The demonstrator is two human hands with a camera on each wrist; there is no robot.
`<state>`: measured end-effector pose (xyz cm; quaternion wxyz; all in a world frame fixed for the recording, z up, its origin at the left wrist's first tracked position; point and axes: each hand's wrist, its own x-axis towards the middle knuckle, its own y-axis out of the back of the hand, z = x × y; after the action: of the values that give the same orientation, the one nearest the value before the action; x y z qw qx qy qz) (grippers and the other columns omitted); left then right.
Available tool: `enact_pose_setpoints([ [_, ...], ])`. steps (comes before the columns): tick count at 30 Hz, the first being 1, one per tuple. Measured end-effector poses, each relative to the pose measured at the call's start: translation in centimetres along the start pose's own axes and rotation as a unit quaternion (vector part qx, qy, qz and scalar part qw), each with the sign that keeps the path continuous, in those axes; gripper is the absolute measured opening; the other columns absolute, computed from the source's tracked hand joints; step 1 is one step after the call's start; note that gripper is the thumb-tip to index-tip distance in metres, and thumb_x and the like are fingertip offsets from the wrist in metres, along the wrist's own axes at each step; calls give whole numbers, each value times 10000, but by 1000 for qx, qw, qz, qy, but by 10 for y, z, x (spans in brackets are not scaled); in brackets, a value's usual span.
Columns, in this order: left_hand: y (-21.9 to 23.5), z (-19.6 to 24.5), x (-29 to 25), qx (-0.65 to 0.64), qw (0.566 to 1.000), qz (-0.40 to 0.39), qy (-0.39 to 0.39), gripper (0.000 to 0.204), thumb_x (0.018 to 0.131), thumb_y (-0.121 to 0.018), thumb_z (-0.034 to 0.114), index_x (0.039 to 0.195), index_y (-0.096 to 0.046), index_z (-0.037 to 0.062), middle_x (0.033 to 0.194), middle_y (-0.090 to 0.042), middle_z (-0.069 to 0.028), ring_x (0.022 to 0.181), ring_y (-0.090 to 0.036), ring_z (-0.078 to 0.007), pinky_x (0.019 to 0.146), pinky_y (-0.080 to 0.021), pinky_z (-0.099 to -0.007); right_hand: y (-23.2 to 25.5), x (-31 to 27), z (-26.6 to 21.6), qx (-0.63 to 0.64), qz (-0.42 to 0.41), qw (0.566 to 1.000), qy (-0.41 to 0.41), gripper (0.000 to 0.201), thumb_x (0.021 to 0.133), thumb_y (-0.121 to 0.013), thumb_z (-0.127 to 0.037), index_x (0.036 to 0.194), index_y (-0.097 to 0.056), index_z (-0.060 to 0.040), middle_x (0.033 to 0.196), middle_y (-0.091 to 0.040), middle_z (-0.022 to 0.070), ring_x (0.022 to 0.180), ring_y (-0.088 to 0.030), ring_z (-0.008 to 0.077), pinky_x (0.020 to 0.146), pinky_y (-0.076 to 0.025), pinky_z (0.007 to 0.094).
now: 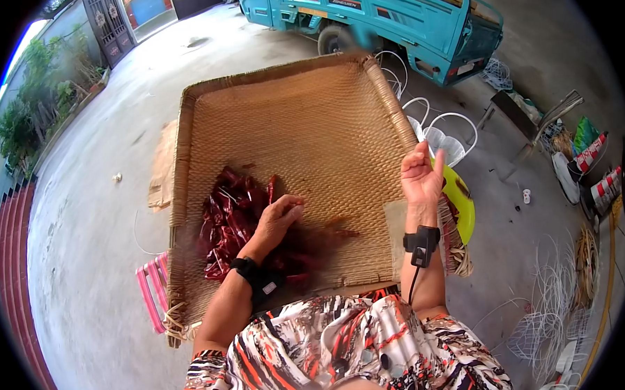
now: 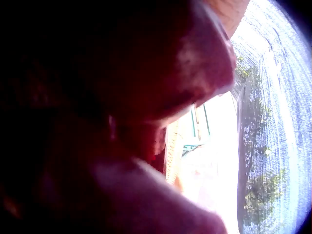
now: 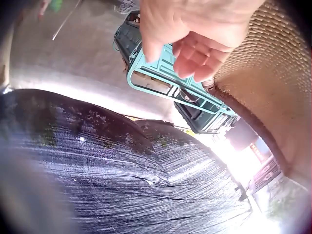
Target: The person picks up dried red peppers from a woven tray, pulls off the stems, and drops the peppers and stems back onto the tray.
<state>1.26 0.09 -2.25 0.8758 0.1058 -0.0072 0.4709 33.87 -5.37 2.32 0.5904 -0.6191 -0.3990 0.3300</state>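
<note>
Dark red dried chili peppers [image 1: 229,223] lie heaped in the left part of a large woven tray [image 1: 288,119]. My left hand [image 1: 275,224] is over the right side of the heap, fingers bent down, and I cannot tell whether they grip a pepper. Dark, glossy red shapes fill much of the left wrist view. At the tray's right edge my right hand [image 1: 423,176] is raised palm up, its fingers loosely bent and nothing in them. In the right wrist view that hand [image 3: 200,34] also looks bare. Below it is a yellow-green basin [image 1: 464,206], partly hidden by the tray.
Behind the tray stands a turquoise cargo tricycle [image 1: 367,15]. White wire-handled baskets [image 1: 446,147] are beyond the right edge. A pink striped stool [image 1: 151,292] pokes out at left. Loose white wire [image 1: 551,317] and striped cones [image 1: 608,185] are on the concrete floor at right.
</note>
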Motion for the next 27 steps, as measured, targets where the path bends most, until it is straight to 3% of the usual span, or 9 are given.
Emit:
enact_pose_setpoints([
  [3,2,2,-1,41,999,-7,2,164,941,-625,172,941,-597,10,770,-586,12,725,-506,-56,672,-431,-224,13,0,20,-266,-55,960,-71,204,919,-650,-205,1044,-613,-47,879,-668,54,728,-611,134,700,-538,281],
  [4,4,2,0,59,998,-5,2,172,935,-634,178,920,-595,12,764,-586,11,722,-505,-56,666,-431,-225,3,-10,31,-459,-22,883,-91,239,900,-670,-192,1081,-600,-53,917,-667,48,759,-623,131,708,-531,279],
  [6,5,1,0,95,996,-1,3,191,924,-652,191,878,-592,15,753,-586,10,716,-504,-54,653,-429,-227,-11,-26,57,-679,-129,711,-129,242,831,-707,-137,1036,-626,-38,920,-669,69,815,-645,169,735,-528,314],
  [9,6,8,-1,81,996,-13,23,214,919,-662,209,846,-586,22,736,-578,12,706,-503,-52,633,-424,-227,1,-34,73,-814,-286,492,-119,239,768,-725,-131,965,-646,-22,892,-668,109,867,-655,237,765,-519,358],
  [15,5,-2,1,80,997,19,-3,255,893,-674,252,873,-620,4,673,-577,-34,639,-524,-102,596,-442,-278,20,-31,77,-856,-350,348,-152,248,747,-728,-158,941,-657,-21,912,-673,144,917,-656,285,788,-510,378],
  [18,4,0,1,88,996,16,3,227,898,-665,238,916,-628,14,690,-581,-34,658,-532,-99,615,-451,-272,17,-34,81,-860,-292,404,-114,228,769,-725,-131,959,-659,-23,907,-682,124,885,-663,257,770,-510,363],
  [21,2,6,-1,78,997,7,21,223,936,-635,233,991,-611,18,741,-566,14,718,-515,-62,642,-433,-224,7,-37,84,-791,-238,553,-110,215,806,-717,-128,976,-654,-14,873,-682,89,805,-651,205,738,-507,341],
  [22,2,6,-1,69,997,5,21,217,935,-636,227,988,-610,18,748,-568,13,720,-515,-62,644,-434,-224,1,-37,82,-776,-236,574,-112,219,849,-710,-171,985,-653,-9,856,-675,53,743,-613,139,698,-499,294],
  [27,5,-3,0,66,998,-3,12,187,922,-648,199,971,-607,23,772,-577,10,723,-515,-63,652,-439,-225,-16,-27,65,-525,-84,844,-73,219,880,-708,-201,1026,-637,-54,879,-670,41,713,-587,85,658,-492,216],
])
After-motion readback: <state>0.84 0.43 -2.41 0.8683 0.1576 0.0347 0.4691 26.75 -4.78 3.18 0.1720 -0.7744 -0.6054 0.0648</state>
